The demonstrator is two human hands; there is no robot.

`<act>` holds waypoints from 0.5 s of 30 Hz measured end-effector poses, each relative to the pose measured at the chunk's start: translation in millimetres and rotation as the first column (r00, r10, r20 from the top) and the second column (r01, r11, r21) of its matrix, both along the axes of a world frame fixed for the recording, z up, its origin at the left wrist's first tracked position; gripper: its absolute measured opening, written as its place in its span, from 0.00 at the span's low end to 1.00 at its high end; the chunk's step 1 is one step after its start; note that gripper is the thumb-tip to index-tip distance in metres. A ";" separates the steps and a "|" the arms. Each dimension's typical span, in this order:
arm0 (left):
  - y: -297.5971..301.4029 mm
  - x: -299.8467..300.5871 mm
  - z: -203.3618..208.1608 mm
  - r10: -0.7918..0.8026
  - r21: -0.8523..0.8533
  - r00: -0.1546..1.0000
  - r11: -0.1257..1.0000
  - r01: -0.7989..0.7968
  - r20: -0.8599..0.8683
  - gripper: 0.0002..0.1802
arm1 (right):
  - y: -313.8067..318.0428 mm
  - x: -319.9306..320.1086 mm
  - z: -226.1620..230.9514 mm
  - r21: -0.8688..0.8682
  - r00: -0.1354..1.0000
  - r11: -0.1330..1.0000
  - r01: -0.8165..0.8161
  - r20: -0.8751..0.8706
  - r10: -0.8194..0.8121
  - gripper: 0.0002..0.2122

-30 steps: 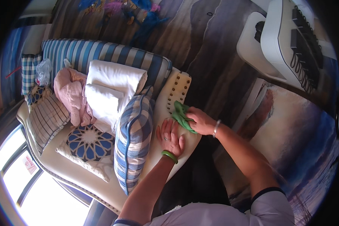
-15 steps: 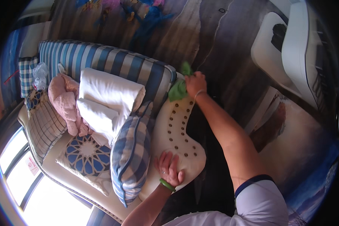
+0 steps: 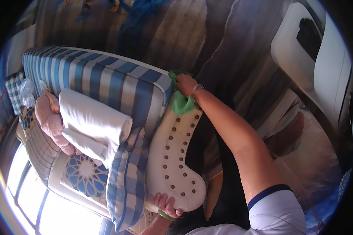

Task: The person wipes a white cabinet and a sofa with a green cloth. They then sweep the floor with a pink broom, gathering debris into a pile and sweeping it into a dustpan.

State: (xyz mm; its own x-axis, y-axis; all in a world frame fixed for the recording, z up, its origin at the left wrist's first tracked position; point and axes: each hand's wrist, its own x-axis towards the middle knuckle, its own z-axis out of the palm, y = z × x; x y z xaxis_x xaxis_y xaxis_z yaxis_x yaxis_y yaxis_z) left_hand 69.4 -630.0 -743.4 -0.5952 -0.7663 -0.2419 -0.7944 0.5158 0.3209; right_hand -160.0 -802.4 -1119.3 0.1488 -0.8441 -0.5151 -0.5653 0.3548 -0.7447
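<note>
Green cloth (image 3: 181, 102) lies pressed on the far end of the cream studded sofa arm (image 3: 175, 156), beside the blue-striped back cushion (image 3: 106, 82); wood-look floor (image 3: 192, 35) beyond, white chair (image 3: 321, 66) at right; seat carries a checked cushion (image 3: 125, 176), folded white bedding (image 3: 92, 123), pink bundle (image 3: 49, 121); no containers seen; right hand (image 3: 186, 84) closed over the cloth; left hand (image 3: 164, 204), fingers curled, grips the arm's near end.
</note>
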 end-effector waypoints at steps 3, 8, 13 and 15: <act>7.8 6.1 -0.2 0.037 -0.026 0.999 0.999 -0.037 -0.009 0.23 | 2.2 -4.6 -20.0 0.316 0.980 0.933 0.172 -0.147 -0.131 0.13; 1.1 6.1 -0.4 -0.002 0.013 1.000 1.000 0.002 0.005 0.23 | 95.3 -11.6 -52.9 0.312 0.803 0.846 0.433 0.293 -0.519 0.14; 10.0 4.9 -2.3 0.061 0.011 0.997 0.998 -0.061 -0.049 0.22 | 55.6 3.2 63.9 0.066 0.871 0.887 0.457 0.172 -0.461 0.13; 13.6 7.4 0.7 0.078 0.029 0.996 0.997 -0.077 -0.044 0.21 | 30.4 17.9 27.9 0.055 0.821 0.843 0.535 0.202 -0.534 0.13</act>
State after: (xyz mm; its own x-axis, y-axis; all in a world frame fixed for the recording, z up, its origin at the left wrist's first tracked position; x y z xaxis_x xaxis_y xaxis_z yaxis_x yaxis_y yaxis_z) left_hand 76.9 -616.4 -742.6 -0.5449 -0.8042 -0.2374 -0.8161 0.4435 0.3706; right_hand -142.2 -772.1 -1091.4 -0.2268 -0.8236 -0.5198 -0.1256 0.5540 -0.8230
